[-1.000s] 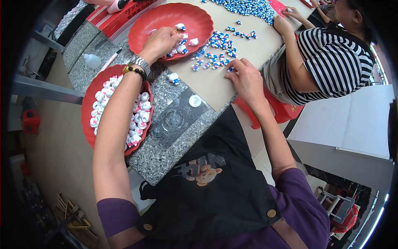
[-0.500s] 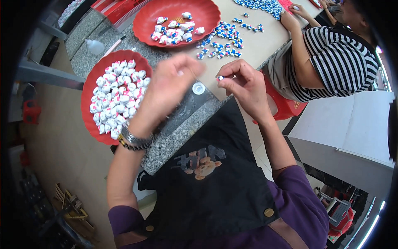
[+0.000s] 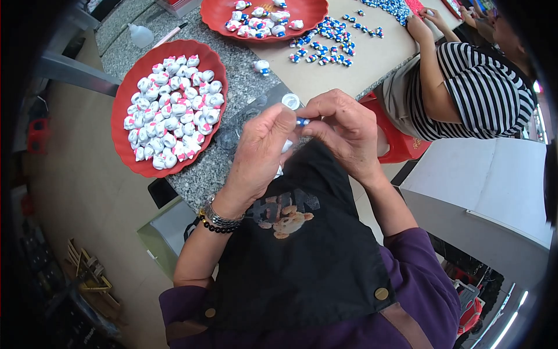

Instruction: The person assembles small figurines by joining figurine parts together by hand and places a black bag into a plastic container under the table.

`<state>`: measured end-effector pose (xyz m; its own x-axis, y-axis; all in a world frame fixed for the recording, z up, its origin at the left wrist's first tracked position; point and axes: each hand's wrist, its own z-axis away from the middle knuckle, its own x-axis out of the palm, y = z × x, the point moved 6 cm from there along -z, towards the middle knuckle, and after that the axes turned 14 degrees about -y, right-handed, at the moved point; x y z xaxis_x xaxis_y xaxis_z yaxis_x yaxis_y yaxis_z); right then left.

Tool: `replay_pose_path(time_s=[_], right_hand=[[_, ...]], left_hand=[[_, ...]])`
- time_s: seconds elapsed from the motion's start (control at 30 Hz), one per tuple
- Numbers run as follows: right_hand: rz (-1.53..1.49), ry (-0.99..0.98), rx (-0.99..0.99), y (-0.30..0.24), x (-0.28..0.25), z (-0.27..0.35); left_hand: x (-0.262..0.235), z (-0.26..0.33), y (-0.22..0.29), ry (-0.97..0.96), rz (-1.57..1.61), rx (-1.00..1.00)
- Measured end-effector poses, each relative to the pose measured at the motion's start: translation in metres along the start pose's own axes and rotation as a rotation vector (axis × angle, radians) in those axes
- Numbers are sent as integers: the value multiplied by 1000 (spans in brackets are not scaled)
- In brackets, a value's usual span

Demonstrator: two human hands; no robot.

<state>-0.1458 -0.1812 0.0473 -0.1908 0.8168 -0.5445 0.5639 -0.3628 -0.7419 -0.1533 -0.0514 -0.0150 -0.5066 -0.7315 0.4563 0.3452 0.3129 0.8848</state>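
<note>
My right hand (image 3: 343, 131) pinches a small blue-and-white figurine body (image 3: 302, 121) between thumb and fingertips. Close against it, my left hand (image 3: 261, 152) is closed, its thumb beside the blue piece. White figurine heads (image 3: 286, 145) show at the curled fingers of that hand, mostly hidden by it. Left of my hands, a red scalloped tray (image 3: 121, 122) holds many white heads with pink marks (image 3: 168, 110). A white head joined to a blue body (image 3: 261, 66) lies on the granite table. Just beyond my fingers sits a small round white-rimmed dish (image 3: 290, 102).
A second red tray (image 3: 317, 14) at the back holds joined figurines. Several blue bodies (image 3: 325, 43) lie scattered on the beige tabletop (image 3: 302, 78). A clear squeeze bottle (image 3: 140, 36) and a pen (image 3: 170, 35) lie at the far left. A co-worker in a striped shirt (image 3: 476, 87) sits at right.
My left hand has come down and right from over the tray's edge to meet my right hand. A joined white-and-blue figurine now shows on the granite. The view has shifted.
</note>
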Motion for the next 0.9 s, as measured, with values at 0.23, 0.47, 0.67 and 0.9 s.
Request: replay_pose_path(time_s=[0.23, 0.47, 0.67, 0.9], right_hand=[[0, 20, 88, 5, 5, 7], [312, -139, 72, 34, 6, -11], [574, -300, -8, 35, 24, -21], [625, -374, 13, 32, 30, -21]], left_hand=[[-1, 6, -7, 38, 110, -29], [-28, 42, 10, -53, 574, 6], [-32, 59, -6, 127, 571, -2], [-26, 51, -15, -50, 836, 87]])
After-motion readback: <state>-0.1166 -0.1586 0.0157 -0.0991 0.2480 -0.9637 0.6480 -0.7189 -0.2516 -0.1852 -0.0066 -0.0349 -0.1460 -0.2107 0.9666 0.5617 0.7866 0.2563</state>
